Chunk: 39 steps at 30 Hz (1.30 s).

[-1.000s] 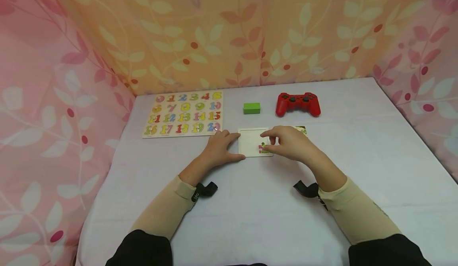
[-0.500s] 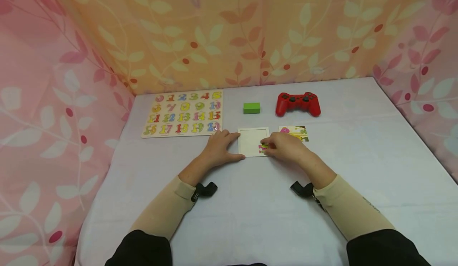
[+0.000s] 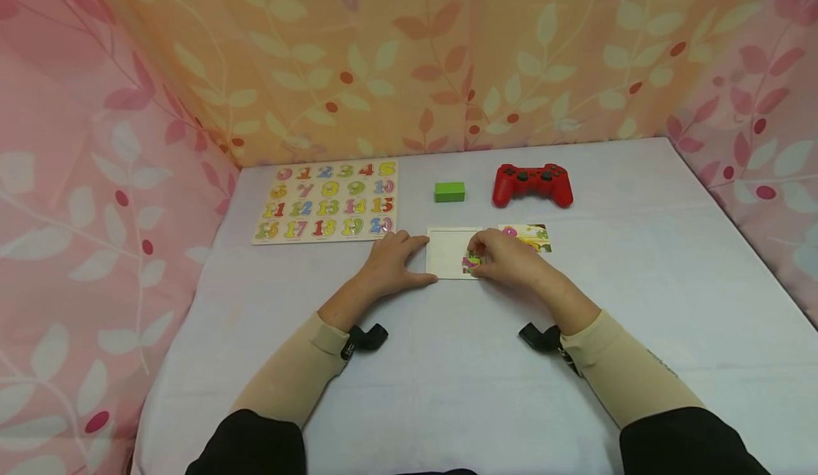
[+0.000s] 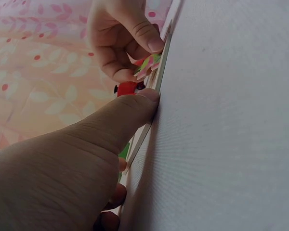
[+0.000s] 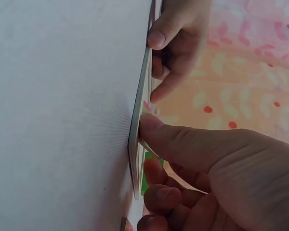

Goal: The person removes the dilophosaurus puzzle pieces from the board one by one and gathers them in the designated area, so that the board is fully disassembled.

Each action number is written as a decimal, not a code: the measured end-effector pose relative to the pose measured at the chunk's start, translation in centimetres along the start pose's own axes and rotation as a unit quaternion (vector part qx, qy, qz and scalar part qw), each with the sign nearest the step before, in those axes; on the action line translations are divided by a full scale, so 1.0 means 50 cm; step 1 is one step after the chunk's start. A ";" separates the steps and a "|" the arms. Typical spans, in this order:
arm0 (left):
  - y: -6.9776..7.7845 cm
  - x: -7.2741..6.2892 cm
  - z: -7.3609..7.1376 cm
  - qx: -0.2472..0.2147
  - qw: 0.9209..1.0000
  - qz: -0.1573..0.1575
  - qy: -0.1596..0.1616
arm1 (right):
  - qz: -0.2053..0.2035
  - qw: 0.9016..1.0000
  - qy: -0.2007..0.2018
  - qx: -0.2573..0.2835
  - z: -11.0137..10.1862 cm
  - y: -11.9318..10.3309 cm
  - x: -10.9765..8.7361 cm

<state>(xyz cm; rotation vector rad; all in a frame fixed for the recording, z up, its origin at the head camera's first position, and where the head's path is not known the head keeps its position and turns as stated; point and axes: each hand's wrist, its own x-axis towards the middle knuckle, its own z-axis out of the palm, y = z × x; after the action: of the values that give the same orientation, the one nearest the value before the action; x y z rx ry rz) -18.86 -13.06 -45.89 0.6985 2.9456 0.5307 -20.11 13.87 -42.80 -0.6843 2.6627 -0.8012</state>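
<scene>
A white puzzle tray (image 3: 444, 253) with a raised rim lies on the table. My left hand (image 3: 391, 262) holds it at the left side, thumb at the near corner and index finger at the far one. In the left wrist view that thumb (image 4: 139, 103) presses on the tray's edge. Over the tray's right side, my right hand (image 3: 508, 256) pinches a pink and green jigsaw piece (image 3: 470, 263) between thumb and fingers. The piece (image 4: 148, 66) stands tilted in the left wrist view. The right fingers hide part of it and the tray's right rim.
Right of the tray lies a colourful picture section (image 3: 537, 236), partly behind the right hand. A number puzzle board (image 3: 326, 201) lies at back left, a green block (image 3: 450, 192) behind the tray, and a red game controller (image 3: 532, 186) at back right. Patterned curtains (image 3: 409, 56) enclose the table.
My right hand has come lower, uncovering the picture section. Its thumb and fingers, apart earlier, have closed on the jigsaw piece, which now tilts up. The left hand has kept its place.
</scene>
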 end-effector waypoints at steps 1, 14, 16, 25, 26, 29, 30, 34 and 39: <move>0.000 0.000 0.000 0.000 1.000 0.000 0.000 | 0.002 1.000 -0.001 -0.002 -0.001 -0.002 -0.001; -0.001 0.001 0.004 0.000 1.000 0.000 0.004 | -0.010 0.999 0.005 -0.044 -0.009 -0.020 -0.013; -0.001 0.001 0.003 -0.001 1.000 0.003 0.005 | -0.012 0.998 0.017 -0.053 -0.017 -0.027 -0.020; -0.002 -0.001 0.004 0.006 1.000 0.014 0.010 | -0.044 0.994 0.075 -0.073 -0.085 -0.066 -0.070; -0.002 -0.001 0.003 0.008 1.000 0.016 0.010 | -0.049 0.993 0.081 -0.075 -0.093 -0.070 -0.076; -0.002 -0.001 0.004 0.010 1.000 0.015 0.008 | -0.063 0.990 0.101 -0.073 -0.116 -0.080 -0.096; -0.002 -0.001 0.004 0.010 1.000 0.014 0.008 | -0.067 0.989 0.108 -0.072 -0.123 -0.083 -0.103; -0.002 -0.001 0.004 0.006 1.000 0.012 0.007 | -0.089 0.985 0.138 -0.055 -0.150 -0.092 -0.137; -0.004 0.001 0.005 -0.001 1.000 0.013 0.009 | -0.133 0.974 0.178 -0.051 -0.181 -0.096 -0.176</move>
<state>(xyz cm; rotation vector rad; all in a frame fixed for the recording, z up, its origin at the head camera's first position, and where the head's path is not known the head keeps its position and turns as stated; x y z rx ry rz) -18.93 -13.11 -46.19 0.7358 2.9574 0.5439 -14.41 18.91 -31.62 -1.0292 2.9891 -0.9363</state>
